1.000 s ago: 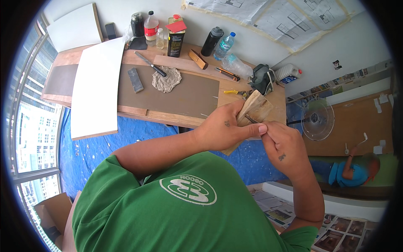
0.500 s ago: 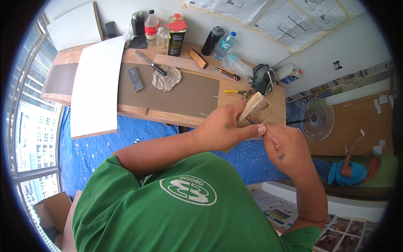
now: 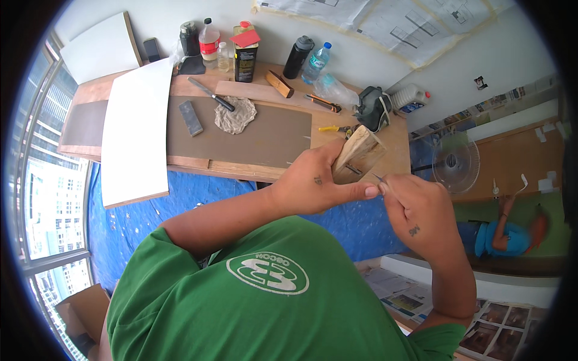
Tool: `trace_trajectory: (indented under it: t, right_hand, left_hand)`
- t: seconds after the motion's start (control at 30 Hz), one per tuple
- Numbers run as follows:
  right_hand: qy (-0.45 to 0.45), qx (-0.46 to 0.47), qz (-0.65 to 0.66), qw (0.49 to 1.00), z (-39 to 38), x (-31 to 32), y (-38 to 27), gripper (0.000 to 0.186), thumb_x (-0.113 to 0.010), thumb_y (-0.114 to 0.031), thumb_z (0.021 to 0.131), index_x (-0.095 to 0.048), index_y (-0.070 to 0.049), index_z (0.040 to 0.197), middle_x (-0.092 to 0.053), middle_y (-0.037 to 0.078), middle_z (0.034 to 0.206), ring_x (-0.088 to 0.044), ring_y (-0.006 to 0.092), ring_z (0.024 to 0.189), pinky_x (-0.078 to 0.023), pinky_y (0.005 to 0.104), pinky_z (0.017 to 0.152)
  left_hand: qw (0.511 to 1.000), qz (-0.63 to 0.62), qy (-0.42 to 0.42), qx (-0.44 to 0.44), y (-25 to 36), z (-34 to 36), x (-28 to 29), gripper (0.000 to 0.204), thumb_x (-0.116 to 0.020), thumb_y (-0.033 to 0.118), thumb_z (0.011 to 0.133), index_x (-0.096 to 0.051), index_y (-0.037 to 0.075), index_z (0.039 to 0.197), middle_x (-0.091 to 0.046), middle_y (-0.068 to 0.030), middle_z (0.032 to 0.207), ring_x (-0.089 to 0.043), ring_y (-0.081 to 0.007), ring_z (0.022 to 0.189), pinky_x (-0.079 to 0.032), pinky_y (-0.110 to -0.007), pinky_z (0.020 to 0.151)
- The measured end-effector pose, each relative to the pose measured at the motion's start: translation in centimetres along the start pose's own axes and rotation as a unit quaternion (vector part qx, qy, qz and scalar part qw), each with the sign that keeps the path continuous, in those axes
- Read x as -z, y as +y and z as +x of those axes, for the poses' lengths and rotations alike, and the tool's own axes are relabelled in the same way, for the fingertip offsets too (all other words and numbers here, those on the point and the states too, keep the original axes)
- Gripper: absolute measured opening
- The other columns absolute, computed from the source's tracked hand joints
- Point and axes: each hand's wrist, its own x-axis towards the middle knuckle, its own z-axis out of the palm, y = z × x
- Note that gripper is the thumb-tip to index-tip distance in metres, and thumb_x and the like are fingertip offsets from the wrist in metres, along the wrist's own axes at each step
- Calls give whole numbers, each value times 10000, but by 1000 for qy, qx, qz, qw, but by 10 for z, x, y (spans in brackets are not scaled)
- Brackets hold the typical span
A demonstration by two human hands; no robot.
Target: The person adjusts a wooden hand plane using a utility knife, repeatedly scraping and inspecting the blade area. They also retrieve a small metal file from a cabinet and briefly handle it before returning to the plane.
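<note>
My left hand (image 3: 310, 183) grips a pale wooden block (image 3: 356, 150) with a dark slot in its face, like the body of a small hand plane. Its thumb stretches along the near side toward my right hand. In my right hand (image 3: 416, 204), thumb and fingers are pinched round a thin, pointed metal tool (image 3: 378, 178). Only the tip shows, just off the block; the rest is hidden in the fingers. Beyond the block, yellow-handled pliers (image 3: 334, 129) lie on the workbench (image 3: 391, 141).
The bench bears a knife (image 3: 211, 93) on a crumpled rag (image 3: 236, 117), a sharpening stone (image 3: 191, 118), a wooden plane (image 3: 279, 84), a utility knife (image 3: 323, 103), bottles, a can and a respirator (image 3: 372, 109). A white panel (image 3: 135, 132) overhangs its edge. A fan (image 3: 456, 162) and another person (image 3: 506, 236) are at right.
My right hand has drawn slightly back from the block, and the pointed tool's tip, which reached the slot, is now apart from it. My left hand still holds the block.
</note>
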Motion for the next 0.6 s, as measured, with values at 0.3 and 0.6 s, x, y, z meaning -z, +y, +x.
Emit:
trace_trajectory:
  t: [0.3,0.6]
  right_hand:
    - [-13,-1,-3,1000,0,-8,3,66,-619,-34,873,-650,-52,929,-645,157,789,-644,383,688,-503,466,606]
    - [-4,22,-11,1000,5,-11,6,47,-641,-104,913,-623,-60,909,-647,123,763,-665,356,677,-520,458,587]
  left_hand:
    - [999,-22,13,-44,-2,3,-6,640,-853,426,861,-612,-42,1226,-665,-96,1006,-596,-140,955,-506,-333,831]
    - [998,-17,20,-65,-2,4,-7,599,-831,418,891,-621,-39,1216,-665,-94,1012,-598,-138,953,-510,-338,835]
